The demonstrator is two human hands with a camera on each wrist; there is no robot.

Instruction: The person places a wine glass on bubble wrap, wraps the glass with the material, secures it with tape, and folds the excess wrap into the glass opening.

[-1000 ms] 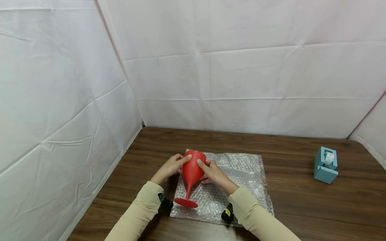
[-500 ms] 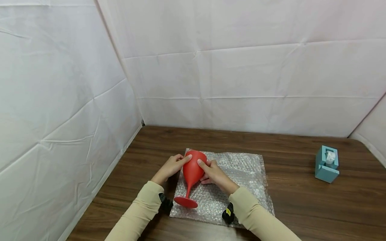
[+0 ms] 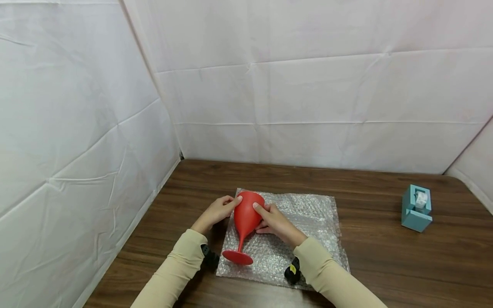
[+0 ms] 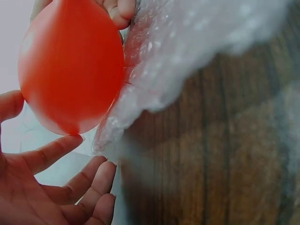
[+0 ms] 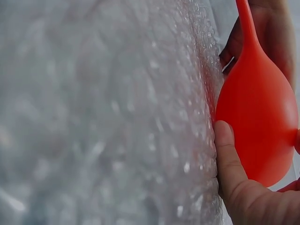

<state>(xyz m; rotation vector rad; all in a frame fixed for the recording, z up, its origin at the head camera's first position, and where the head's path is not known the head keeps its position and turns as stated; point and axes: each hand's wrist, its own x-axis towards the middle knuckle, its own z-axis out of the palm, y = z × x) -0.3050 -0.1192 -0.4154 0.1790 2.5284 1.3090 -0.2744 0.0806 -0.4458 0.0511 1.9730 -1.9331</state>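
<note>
A red plastic goblet (image 3: 245, 220) lies tilted on its side over the left part of a sheet of bubble wrap (image 3: 312, 222). Its rim points toward the back wall and its round foot toward me. My left hand (image 3: 216, 212) pinches the bowl's left side near the rim; the left wrist view shows thumb and a fingertip touching it, the other fingers (image 4: 101, 180) spread below. From the other side my right hand (image 3: 278, 222) holds the bowl, thumb on top. One right finger (image 5: 226, 145) lies along the bowl beside the wrap in the right wrist view.
A teal tape dispenser (image 3: 417, 209) with a roll in it stands far right on the dark wooden table (image 3: 369, 261). White cloth walls (image 3: 300, 94) enclose the back and sides. Each wrist wears a black strap with a camera.
The head view has shifted very slightly. Both hands keep their hold on the goblet, which stays in nearly the same place on the bubble wrap.
</note>
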